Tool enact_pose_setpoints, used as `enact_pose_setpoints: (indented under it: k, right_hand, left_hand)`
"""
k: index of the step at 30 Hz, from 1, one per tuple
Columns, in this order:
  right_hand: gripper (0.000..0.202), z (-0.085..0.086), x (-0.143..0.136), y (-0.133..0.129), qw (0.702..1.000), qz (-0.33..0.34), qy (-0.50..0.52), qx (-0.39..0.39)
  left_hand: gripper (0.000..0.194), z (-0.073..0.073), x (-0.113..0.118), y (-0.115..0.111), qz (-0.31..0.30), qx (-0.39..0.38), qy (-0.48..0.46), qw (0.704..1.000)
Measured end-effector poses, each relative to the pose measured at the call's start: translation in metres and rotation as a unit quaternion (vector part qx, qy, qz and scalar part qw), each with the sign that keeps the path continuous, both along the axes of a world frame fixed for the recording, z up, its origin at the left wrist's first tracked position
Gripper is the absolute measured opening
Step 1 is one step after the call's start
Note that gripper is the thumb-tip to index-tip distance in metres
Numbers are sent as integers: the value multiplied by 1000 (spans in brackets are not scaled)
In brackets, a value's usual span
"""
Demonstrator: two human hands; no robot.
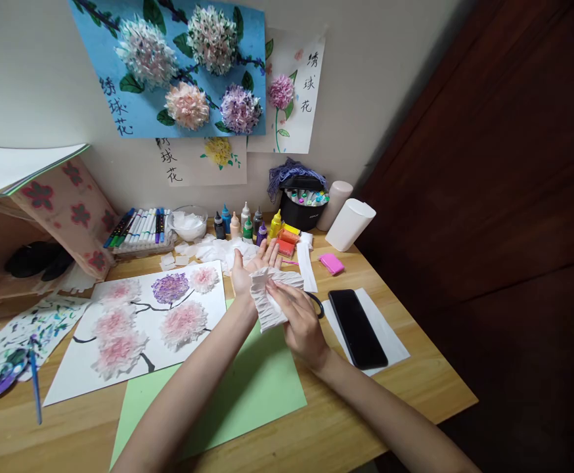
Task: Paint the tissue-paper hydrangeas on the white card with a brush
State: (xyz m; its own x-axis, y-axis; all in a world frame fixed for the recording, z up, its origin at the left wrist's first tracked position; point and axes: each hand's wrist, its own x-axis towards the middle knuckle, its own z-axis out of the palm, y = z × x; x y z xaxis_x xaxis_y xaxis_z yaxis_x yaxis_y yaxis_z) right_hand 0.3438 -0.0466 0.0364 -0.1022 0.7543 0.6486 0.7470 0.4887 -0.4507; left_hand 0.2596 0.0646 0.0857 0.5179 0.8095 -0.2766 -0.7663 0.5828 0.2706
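A crinkled white paper (pixel 268 309) is held over the green sheet (pixel 247 387). My right hand (pixel 303 322) pinches it with fingers closed on its surface. My left hand (pixel 253 272) lies palm up behind the paper, its fingers spread; the paper touches or covers part of the palm. Left of the hands is a white sheet with pink and purple paper flowers (pixel 156 355). White tissue pieces (pixel 213 249) lie just beyond my left hand.
Paint bottles (pixel 247 228), a glass bowl (pixel 188 223) and a marker tray (pixel 142 230) line the back. A black phone (pixel 357 328) lies at right, near a pink packet (pixel 331 263) and a white container (pixel 350 225). A blue brush (pixel 35 384) is at left.
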Motion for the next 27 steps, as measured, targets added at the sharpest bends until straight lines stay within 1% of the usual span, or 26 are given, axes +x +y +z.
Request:
enact_pose_setpoints:
  k: [2, 3, 4, 5, 6, 7, 8, 9, 10, 11, 12, 13, 14, 15, 17, 18, 20, 21, 22, 23, 24, 25, 26, 27]
  right_hand:
    - [58, 4, 0, -3, 997, 28, 63, -32]
    - [51, 6, 1, -3, 991, 38, 114, -62]
    - [43, 8, 1, -3, 977, 38, 181, -105]
    - [36, 11, 3, -2, 952, 28, 262, -153]
    - [33, 13, 5, 1, 915, 10, 352, -196]
    - [33, 15, 8, 3, 868, -10, 441, -230]
    - [35, 17, 13, 7, 819, -24, 519, -244]
    - [36, 18, 19, 11, 779, -24, 576, -248]
    - [36, 19, 26, 15, 754, -17, 607, -251]
    - [37, 18, 34, 19, 745, -12, 616, -256]
    - [38, 17, 43, 22, 751, -17, 604, -265]
    - [39, 15, 52, 25, 775, -34, 569, -275]
    - [40, 12, 62, 28, 806, -66, 519, -276]
    - [39, 9, 73, 31, 817, -84, 498, -278]
    - [38, 1, 91, 35, 833, -107, 464, -281]
    - [37, -2, 99, 37, 843, -121, 445, -277]
    - [42, -6, 108, 40, 864, -165, 408, -246]
    - [47, -6, 110, 41, 875, -189, 388, -220]
    - [50, -6, 109, 41, 891, -207, 356, -192]
    - [49, -5, 105, 42, 913, -217, 305, -163]
    - [42, -3, 99, 42, 944, -211, 212, -140]
    - [32, -1, 91, 43, 967, -185, 117, -128]
    - [24, 1, 81, 44, 981, -143, 34, -123]
    - [22, 2, 70, 45, 987, -100, -25, -122]
  left_hand:
    - [62, -1, -1, 0, 8, -3, 3, 1000]
    - [62, -1, -2, 1, 15, -5, 5, 1000]
    - [61, -1, -3, 1, 21, -7, 7, 1000]
    - [60, -1, -4, 2, 28, -7, 8, 1000]
    - [59, -1, -4, 3, 35, -6, 10, 999]
    - [58, -1, -5, 4, 40, -4, 11, 999]
    - [57, -1, -7, 6, 43, -2, 12, 999]
    - [57, 0, -8, 7, 45, 0, 14, 999]
    - [56, 0, -11, 8, 46, 1, 17, 999]
    - [56, 1, -15, 8, 45, 3, 19, 999]
    - [57, 2, -20, 8, 43, 5, 23, 999]
    - [58, 4, -26, 7, 41, 9, 27, 999]
    - [58, 6, -35, 6, 37, 19, 33, 999]
    - [57, 9, -46, 4, 39, 33, 45, 998]
    - [52, 17, -74, -2, 43, 77, 84, 993]
    - [50, 21, -91, -6, 54, 107, 112, 986]
    - [46, 28, -130, -13, 97, 148, 195, 965]
    - [43, 29, -151, -16, 122, 167, 243, 948]
    - [42, 29, -172, -19, 154, 191, 291, 925]
    - [43, 27, -193, -22, 181, 206, 339, 900]
    - [45, 23, -213, -25, 196, 218, 387, 874]
    - [47, 19, -232, -28, 211, 227, 443, 841]
    - [44, 13, -250, -30, 223, 235, 499, 804]
    - [42, 7, -265, -33, 238, 242, 550, 763]
